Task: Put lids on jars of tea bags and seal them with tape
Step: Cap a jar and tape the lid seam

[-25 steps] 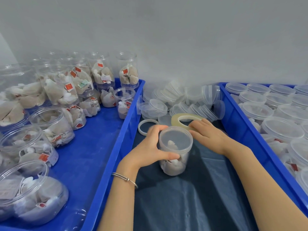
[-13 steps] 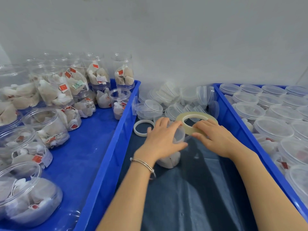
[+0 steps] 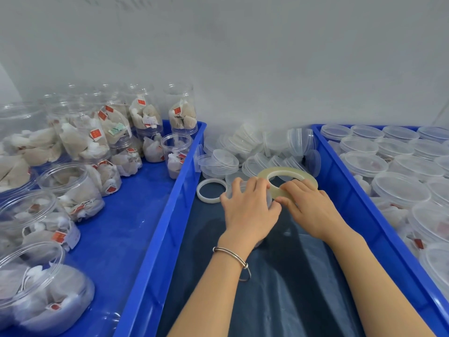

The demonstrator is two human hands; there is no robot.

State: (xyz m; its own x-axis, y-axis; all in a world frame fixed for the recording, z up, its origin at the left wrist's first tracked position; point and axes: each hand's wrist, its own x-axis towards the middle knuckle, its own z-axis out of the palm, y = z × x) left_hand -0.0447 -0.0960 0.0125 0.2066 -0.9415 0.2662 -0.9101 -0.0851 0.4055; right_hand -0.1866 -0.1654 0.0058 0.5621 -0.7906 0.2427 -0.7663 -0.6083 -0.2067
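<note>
Hands, 2: left hand (image 3: 247, 210) grips 1 jar (image 3: 245, 190) from above; right hand (image 3: 308, 207) fingers pinch 1 tape roll (image 3: 288, 176) at 12 o'clock.

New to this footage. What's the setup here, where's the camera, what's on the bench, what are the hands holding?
No machine here: a person works with bare hands, filmed by a wide-angle camera worn on the head, looking forward and down.

The left hand curls over a clear jar that stands on the dark cloth between two blue trays. The right hand pinches a roll of clear tape right beside the jar, seemingly about to seal the lid.

The left tray holds open jars of tea bags, not yet lidded. The right tray holds jars with lids on. Behind the hands lies a pile of loose lids, and a smaller white ring, possibly a spent tape core.
</note>
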